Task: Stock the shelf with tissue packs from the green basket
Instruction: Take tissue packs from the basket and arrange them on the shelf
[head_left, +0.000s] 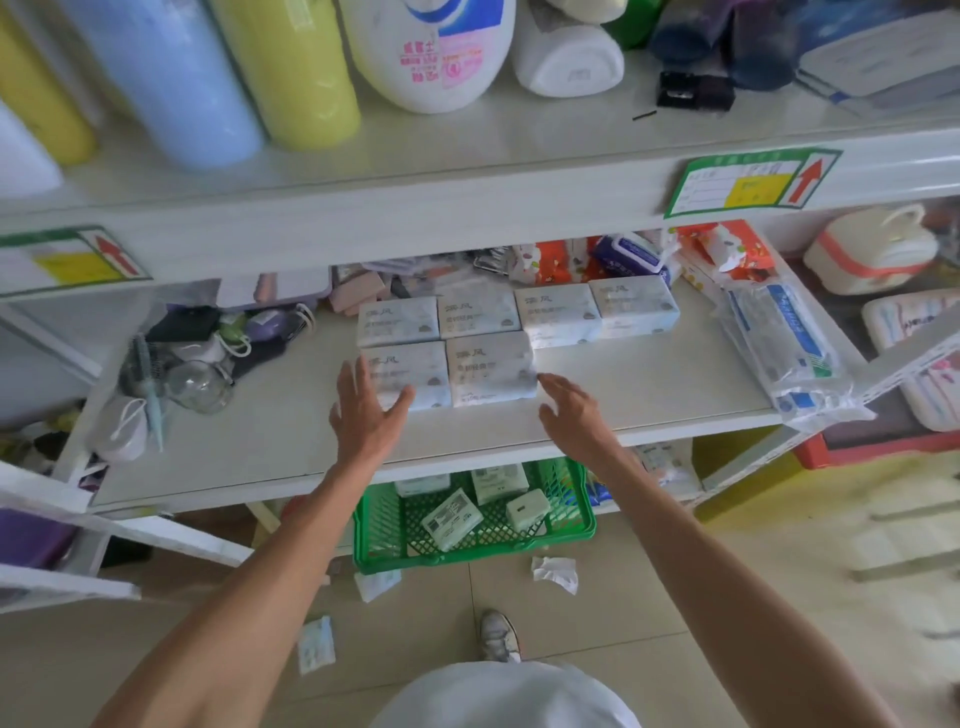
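Several white tissue packs (488, 369) lie in two rows on the white middle shelf (649, 395). My left hand (366, 410) is spread over the front left pack (415, 371), fingers apart, holding nothing. To the right of the front row, my right hand (569, 408) hovers just by the corner of the front right pack, also holding nothing. On the floor under the shelf stands the green basket (384, 535), with several small tissue packs (452, 519) inside it.
Loose clutter and a glass bulb (200, 387) fill the shelf's left side. Bagged goods (784, 348) lie on its right. Bottles and rolls stand on the upper shelf (467, 150). Crumpled paper (556, 571) and a small packet (316, 644) lie on the tiled floor.
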